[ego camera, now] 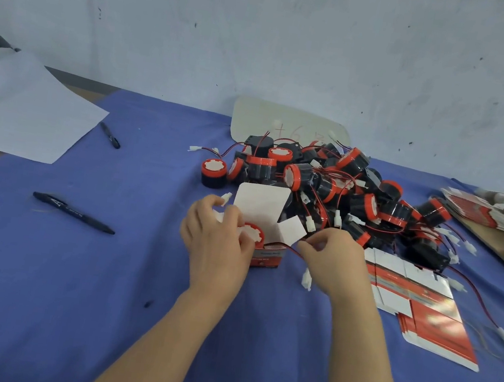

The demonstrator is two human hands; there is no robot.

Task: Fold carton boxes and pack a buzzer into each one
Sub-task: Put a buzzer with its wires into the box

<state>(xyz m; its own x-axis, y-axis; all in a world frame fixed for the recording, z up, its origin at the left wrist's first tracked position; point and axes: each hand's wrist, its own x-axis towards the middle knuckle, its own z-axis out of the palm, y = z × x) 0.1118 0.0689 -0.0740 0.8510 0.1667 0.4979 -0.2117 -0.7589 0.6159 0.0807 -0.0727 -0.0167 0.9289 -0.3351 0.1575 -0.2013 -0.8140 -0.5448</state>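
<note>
My left hand (217, 241) curls over the round black buzzer with a red-and-white cap (252, 233), which sits partly down in the small red-and-white carton box (268, 255) on the blue cloth (102, 266), just near of the heap of loose buzzers (358, 193). My right hand (331, 261) pinches the buzzer's thin red-and-black wire (284, 247) where it trails over the box's right edge. The buzzer looks light and hard, so I can press on its cap. The wire is limp yet springy (it will likely pop back out) and is best taken close to the body. The thin card creases easily, so I'd steady its 2 side walls.
</note>
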